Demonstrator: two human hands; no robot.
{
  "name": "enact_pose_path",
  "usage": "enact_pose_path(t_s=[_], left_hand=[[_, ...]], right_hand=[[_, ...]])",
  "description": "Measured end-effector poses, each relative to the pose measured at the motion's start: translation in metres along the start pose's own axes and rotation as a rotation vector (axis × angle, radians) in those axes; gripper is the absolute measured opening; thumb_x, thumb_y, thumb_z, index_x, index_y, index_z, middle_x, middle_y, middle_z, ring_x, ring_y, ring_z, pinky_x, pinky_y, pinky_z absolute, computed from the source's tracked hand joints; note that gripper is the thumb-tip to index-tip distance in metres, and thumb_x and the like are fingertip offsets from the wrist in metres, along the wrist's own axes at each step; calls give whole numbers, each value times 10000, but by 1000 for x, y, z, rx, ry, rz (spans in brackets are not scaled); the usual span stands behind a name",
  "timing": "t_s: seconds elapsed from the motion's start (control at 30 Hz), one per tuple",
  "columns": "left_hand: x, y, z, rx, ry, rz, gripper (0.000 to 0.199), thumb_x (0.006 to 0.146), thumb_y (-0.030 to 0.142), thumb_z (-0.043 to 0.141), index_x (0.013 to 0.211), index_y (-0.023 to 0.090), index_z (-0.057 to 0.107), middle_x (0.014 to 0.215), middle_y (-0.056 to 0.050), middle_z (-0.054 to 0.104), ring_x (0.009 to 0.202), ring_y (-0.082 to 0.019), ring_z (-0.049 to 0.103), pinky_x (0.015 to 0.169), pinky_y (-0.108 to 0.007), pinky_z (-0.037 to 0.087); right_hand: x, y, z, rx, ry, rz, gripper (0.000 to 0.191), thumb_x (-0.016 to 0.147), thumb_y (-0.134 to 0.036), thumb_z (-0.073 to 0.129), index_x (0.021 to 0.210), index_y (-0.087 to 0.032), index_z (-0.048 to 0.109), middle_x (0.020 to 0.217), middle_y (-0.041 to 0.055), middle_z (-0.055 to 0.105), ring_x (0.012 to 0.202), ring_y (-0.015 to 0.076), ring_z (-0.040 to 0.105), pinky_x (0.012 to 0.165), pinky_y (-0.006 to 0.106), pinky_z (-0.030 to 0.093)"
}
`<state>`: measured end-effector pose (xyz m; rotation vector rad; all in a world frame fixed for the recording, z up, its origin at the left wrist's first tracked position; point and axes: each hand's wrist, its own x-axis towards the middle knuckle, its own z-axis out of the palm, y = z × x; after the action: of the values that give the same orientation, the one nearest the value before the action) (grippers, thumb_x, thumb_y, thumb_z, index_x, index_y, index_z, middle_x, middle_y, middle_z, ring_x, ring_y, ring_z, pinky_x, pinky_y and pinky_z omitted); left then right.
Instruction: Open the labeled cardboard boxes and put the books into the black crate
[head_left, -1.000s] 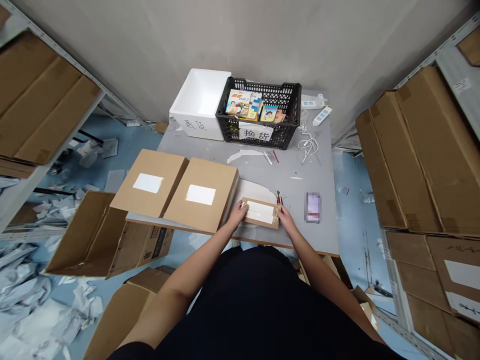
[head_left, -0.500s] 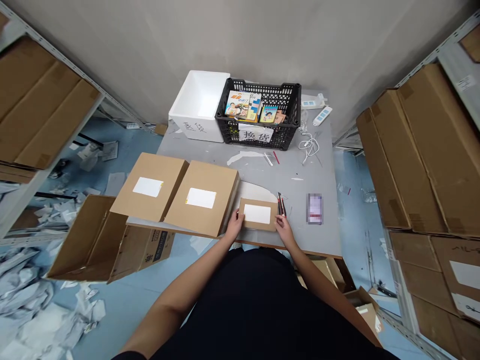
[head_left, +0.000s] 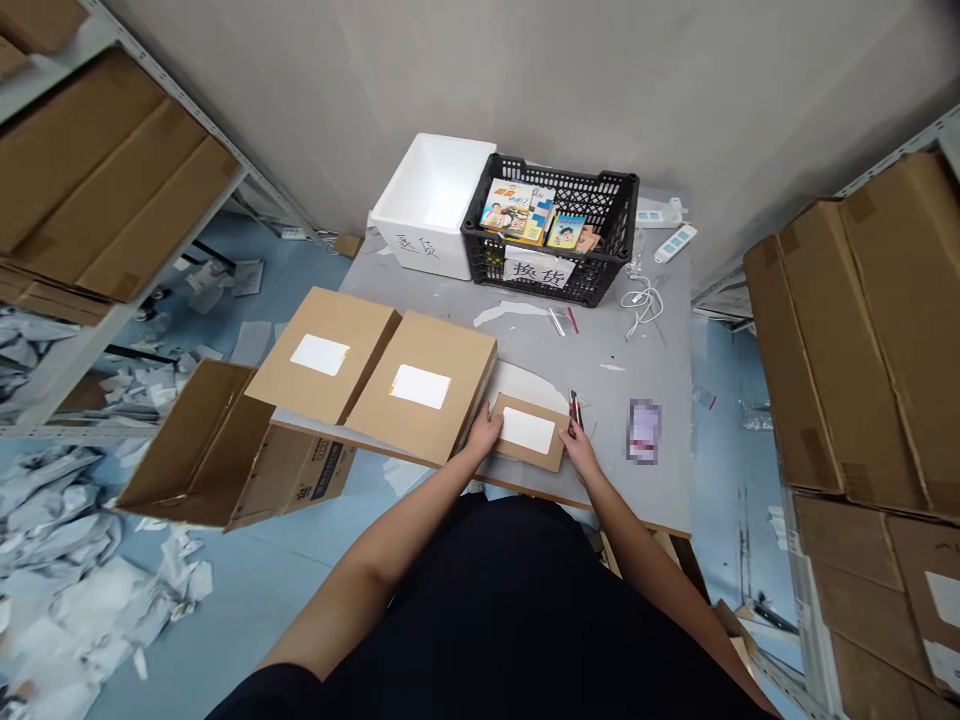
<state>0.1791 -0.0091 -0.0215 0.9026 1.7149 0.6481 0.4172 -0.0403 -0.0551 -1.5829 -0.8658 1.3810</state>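
Observation:
A small flat cardboard box (head_left: pixel 561 452) with a white label lies close to the table's front edge. My left hand (head_left: pixel 485 431) grips its left side, and my right hand (head_left: pixel 580 447) grips its right side; both sets of fingers are closed on it. Just beyond my right hand rests a box cutter (head_left: pixel 575 408) with red and black parts. Left of the small box are two larger cardboard boxes, the nearer one (head_left: pixel 469 350) beside my left hand and the other (head_left: pixel 341 310) further left, each bearing a white label.
A white foam box (head_left: pixel 427 250) and a black crate (head_left: pixel 555 285) holding books stand at the back of the grey table (head_left: pixel 450 295). A blurred-out item (head_left: pixel 643 432) lies on the right, near a white cable (head_left: pixel 643 300). An open carton (head_left: pixel 187 440) sits left, below table height.
My view has turned, so the table appears shifted right and slightly rotated. Both hands still hold the small cardboard box, which now looks more tilted.

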Motion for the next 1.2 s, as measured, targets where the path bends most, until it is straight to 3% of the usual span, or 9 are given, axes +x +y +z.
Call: enact_pose_path(t_s=[0.17, 0.33, 0.43, 0.53, 0.7, 0.87, 0.97, 1.07, 1.2], left_hand=[[-2, 16, 4, -44, -43, 24, 493, 831, 395, 599, 1258, 151, 576, 1235, -140, 653, 1139, -290, 605, 987, -373, 430], [-13, 27, -6, -86, 1, 119, 446, 895, 427, 518, 1267, 182, 541, 1288, -118, 612, 1185, -244, 563, 1017, -351, 399], [-20, 25, -15, -79, 22, 172, 396, 908, 496, 483, 1122, 180, 589, 1184, -107, 643, 1137, -233, 571, 1003, -351, 400], [-29, 13, -20, -59, 2, 122, 381, 892, 536, 487, 977, 182, 602, 1043, -86, 666, 1043, -226, 599, 955, -348, 429], [-40, -5, -18, -62, -3, 32, 406, 837, 435, 589, 1146, 173, 574, 1055, -107, 676, 991, -227, 635, 904, -353, 471], [-39, 2, -18, -154, -112, 66, 426, 831, 386, 578, 1224, 222, 593, 1201, -82, 668, 1138, -228, 598, 995, -361, 446], [-35, 13, -19, -178, -154, 60, 431, 854, 395, 549, 1247, 220, 584, 1268, -80, 639, 1169, -227, 584, 1019, -367, 434], [-31, 24, -19, -187, -114, 100, 435, 887, 419, 520, 1270, 215, 553, 1334, -85, 590, 1210, -207, 555, 1034, -328, 417], [-29, 24, -19, -151, -63, 192, 451, 911, 442, 504, 1290, 198, 520, 1342, -105, 570, 1220, -208, 540, 1045, -321, 395]], right_hand=[[-4, -12, 6, 39, -16, 27, 668, 719, -457, 684, 1343, -274, 534, 1249, 62, 654, 1115, 274, 622, 974, 466, 491], [-14, -18, 1, 99, 40, 6, 636, 750, -516, 661, 1317, -271, 511, 1282, 76, 613, 1130, 263, 596, 895, 416, 522], [-22, -17, -6, 105, 111, -7, 525, 786, -569, 606, 1210, -264, 552, 1232, 68, 612, 1087, 243, 599, 840, 372, 531], [-32, -11, -8, 64, 177, -25, 524, 776, -581, 611, 1175, -246, 559, 1135, 67, 630, 1036, 235, 608, 861, 378, 518], [-53, 2, 4, 46, 109, 22, 734, 670, -548, 724, 1303, -234, 527, 1188, 99, 642, 1105, 277, 605, 953, 430, 488], [-54, -1, 9, 107, 58, 74, 816, 704, -574, 693, 1421, -288, 429, 1356, 72, 573, 1232, 282, 550, 1010, 430, 465], [-46, -13, 6, 64, 16, 79, 780, 722, -581, 674, 1411, -306, 435, 1342, 49, 586, 1229, 276, 550, 1009, 434, 469], [-39, -23, 2, 15, -12, 38, 684, 758, -597, 628, 1353, -290, 489, 1259, 49, 632, 1149, 280, 592, 964, 430, 496], [-40, -26, 0, -42, 62, -44, 515, 808, -617, 544, 1185, -267, 577, 1163, 58, 653, 1102, 271, 594, 952, 410, 490]])
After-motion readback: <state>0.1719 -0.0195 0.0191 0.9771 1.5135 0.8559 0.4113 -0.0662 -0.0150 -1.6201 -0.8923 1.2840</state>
